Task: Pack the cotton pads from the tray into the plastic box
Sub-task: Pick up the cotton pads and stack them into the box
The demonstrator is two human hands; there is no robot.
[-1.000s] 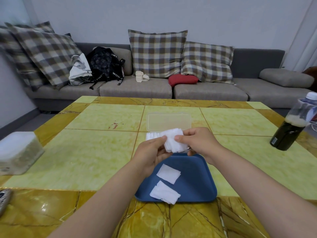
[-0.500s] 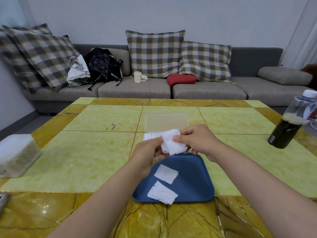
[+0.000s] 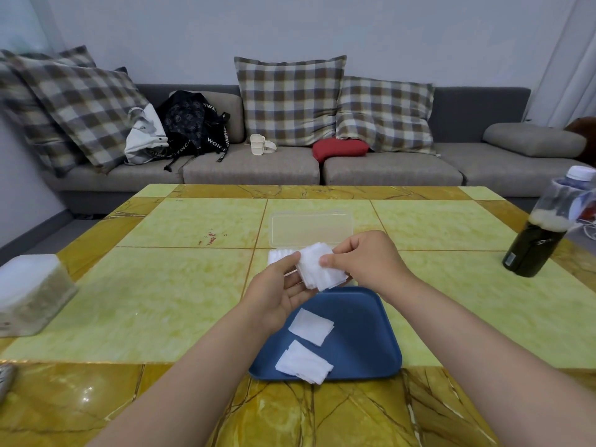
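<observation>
White cotton pads [image 3: 311,326] lie on the blue tray [image 3: 361,343], the clear plastic box [image 3: 309,229] open behind.

Cotton pads [image 3: 319,269]: white, both the held stack and the loose ones. Tray [image 3: 361,333]: plain dark blue. Plastic box [image 3: 309,229]: clear, colourless, table tint showing through. Table [image 3: 161,291]: pale yellow-green marbled tiles, thin brown joints, amber-gold border with dark veining. Sofa [image 3: 251,169]: grey, darker grey back. Cushions [image 3: 290,98]: plaid in brown, cream and slate blue. Pillow [image 3: 340,148]: red. Backpack [image 3: 190,124]: black, white lettering on straps. Bottle [image 3: 541,240]: dark liquid, white cap
</observation>
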